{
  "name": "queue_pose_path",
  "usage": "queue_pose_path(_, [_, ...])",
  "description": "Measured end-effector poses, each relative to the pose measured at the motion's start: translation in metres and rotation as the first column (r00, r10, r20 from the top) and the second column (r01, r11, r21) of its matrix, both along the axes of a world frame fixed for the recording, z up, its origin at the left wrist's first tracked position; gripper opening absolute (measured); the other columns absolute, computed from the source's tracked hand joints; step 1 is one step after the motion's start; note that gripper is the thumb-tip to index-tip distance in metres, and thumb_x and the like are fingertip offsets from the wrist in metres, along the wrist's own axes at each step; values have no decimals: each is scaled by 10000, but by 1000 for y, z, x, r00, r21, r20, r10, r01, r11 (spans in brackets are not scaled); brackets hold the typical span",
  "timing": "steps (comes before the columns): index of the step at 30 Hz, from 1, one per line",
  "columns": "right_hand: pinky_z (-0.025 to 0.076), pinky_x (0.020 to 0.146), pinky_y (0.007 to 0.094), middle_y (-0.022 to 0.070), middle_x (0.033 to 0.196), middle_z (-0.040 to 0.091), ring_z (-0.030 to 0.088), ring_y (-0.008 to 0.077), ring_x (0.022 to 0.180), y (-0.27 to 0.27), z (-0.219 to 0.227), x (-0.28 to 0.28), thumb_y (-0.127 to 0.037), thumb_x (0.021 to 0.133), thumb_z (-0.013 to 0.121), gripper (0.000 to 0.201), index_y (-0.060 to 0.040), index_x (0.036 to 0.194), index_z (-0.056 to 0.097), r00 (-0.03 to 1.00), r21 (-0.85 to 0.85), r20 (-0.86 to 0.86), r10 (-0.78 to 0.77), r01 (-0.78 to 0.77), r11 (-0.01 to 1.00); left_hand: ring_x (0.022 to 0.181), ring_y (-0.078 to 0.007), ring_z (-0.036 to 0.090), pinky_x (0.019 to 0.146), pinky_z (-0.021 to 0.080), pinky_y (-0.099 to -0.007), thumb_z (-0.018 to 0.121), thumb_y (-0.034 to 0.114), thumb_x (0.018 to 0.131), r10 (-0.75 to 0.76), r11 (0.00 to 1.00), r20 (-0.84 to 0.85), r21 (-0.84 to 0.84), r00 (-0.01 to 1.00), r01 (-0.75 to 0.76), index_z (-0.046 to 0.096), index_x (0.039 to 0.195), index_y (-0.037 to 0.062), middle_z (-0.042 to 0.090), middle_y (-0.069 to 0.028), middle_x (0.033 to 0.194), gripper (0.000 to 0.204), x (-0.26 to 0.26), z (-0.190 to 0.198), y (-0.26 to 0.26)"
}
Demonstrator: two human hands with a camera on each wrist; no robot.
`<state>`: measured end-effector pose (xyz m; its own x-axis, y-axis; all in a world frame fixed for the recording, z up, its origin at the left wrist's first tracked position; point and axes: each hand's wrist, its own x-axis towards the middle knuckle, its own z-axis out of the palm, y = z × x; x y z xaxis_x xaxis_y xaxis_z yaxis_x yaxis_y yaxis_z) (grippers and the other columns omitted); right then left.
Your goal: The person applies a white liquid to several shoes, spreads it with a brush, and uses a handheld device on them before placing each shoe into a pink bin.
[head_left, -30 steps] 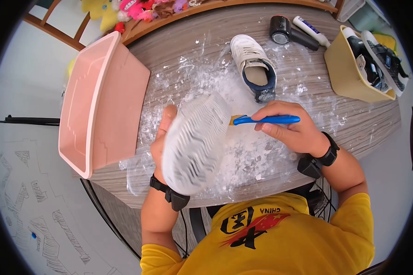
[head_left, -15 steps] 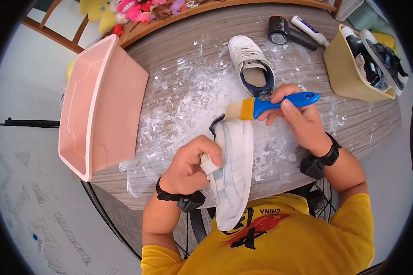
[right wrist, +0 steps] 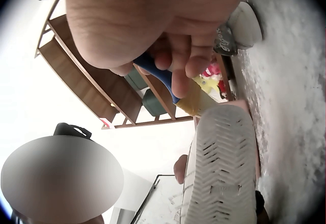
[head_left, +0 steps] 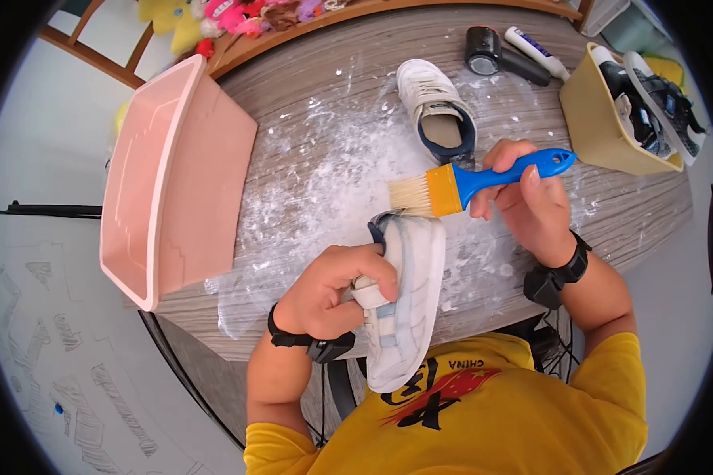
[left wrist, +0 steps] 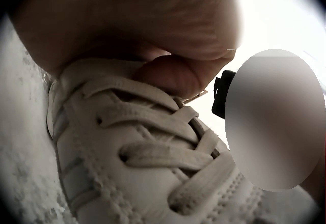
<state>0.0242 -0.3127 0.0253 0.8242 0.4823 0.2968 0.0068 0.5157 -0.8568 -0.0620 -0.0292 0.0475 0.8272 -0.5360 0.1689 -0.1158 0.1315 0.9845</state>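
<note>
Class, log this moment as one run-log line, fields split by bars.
left hand: grips white shoe | right hand: holds blue-handled brush | bristles: at shoe's heel end | second shoe: on table

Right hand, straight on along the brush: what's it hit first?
Likely the held shoe: the brush in the right hand overlaps it in the head view, contact unclear. Beyond, the pink bin looks next.

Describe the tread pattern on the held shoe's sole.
Rows of zigzag grooves on the sole, clearest in the right wrist view.
</note>
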Motion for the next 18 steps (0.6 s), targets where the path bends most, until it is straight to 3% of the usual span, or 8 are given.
queue_pose_path(3, [479, 663, 308, 153, 963, 657, 665, 217, 823, -1, 3, 3, -368, 1060, 391, 380, -16, 1168, 485, 995, 93, -92, 25, -16, 995, 751, -217, 606, 697, 449, -266, 457, -71, 595, 27, 999, -60, -40, 998, -29, 631, 918, 13, 644, -83, 857, 376, -3, -2, -7])
queue_pose_path(7, [483, 659, 312, 161, 918, 661, 671, 231, 820, -1, 6, 4, -382, 1059, 387, 395, -13, 1146, 495, 983, 105, -142, 115, -100, 989, 754, -212, 615, 693, 456, -267, 475, -71, 599, 60, 998, 54, -14, 997, -59, 631, 915, 15, 648, -89, 858, 362, 0, -6, -4])
queue_pose_path(11, [486, 661, 305, 141, 916, 665, 683, 231, 786, -1, 6, 0, -353, 1053, 420, 361, -12, 1140, 499, 969, 73, -127, 214, -206, 976, 746, -216, 618, 684, 461, -274, 472, -75, 596, 57, 997, -28, -44, 998, -58, 644, 912, 22, 652, -95, 863, 373, -3, -12, -5])
queue_pose_path(18, [478, 658, 293, 116, 871, 655, 674, 198, 748, -1, 9, -3, -267, 1055, 422, 272, -21, 1150, 491, 979, -123, -164, 118, -139, 983, 673, -255, 572, 622, 432, -299, 470, -57, 563, 14, 1000, 122, 7, 992, -15, 661, 874, 29, 668, -88, 819, 375, 4, -7, -1])
